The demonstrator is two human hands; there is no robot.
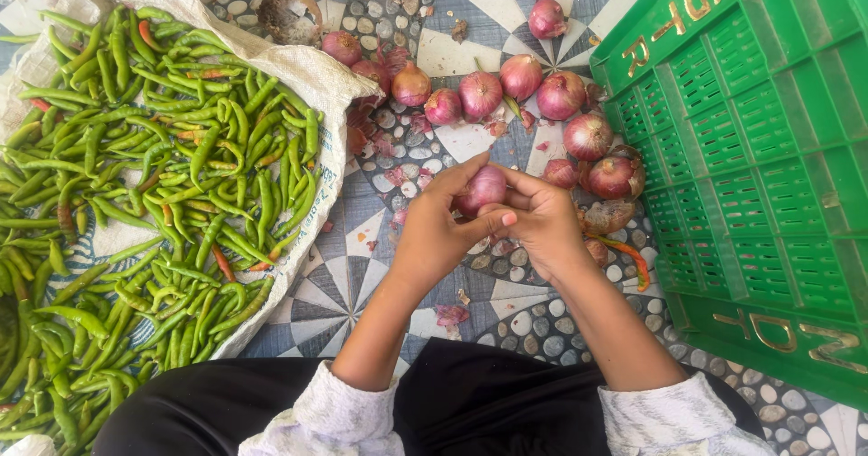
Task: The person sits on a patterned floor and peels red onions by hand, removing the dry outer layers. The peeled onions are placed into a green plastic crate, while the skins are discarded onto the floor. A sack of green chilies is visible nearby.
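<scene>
Both hands, left hand [434, 235] and right hand [542, 221], meet with fingers clamped on a red onion [484, 188]; a green crate [759, 149] with gold lettering lies right.

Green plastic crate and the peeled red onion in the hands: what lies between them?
Head view: unpeeled red onions and dry onion skins on patterned floor, left of the green plastic crate.

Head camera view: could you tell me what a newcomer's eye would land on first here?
Probably the big heap of green chillies on a white sack at left, and the green plastic crate at right. Between them, the left hand and right hand hold a red onion, with more onions scattered on the patterned floor.
</scene>
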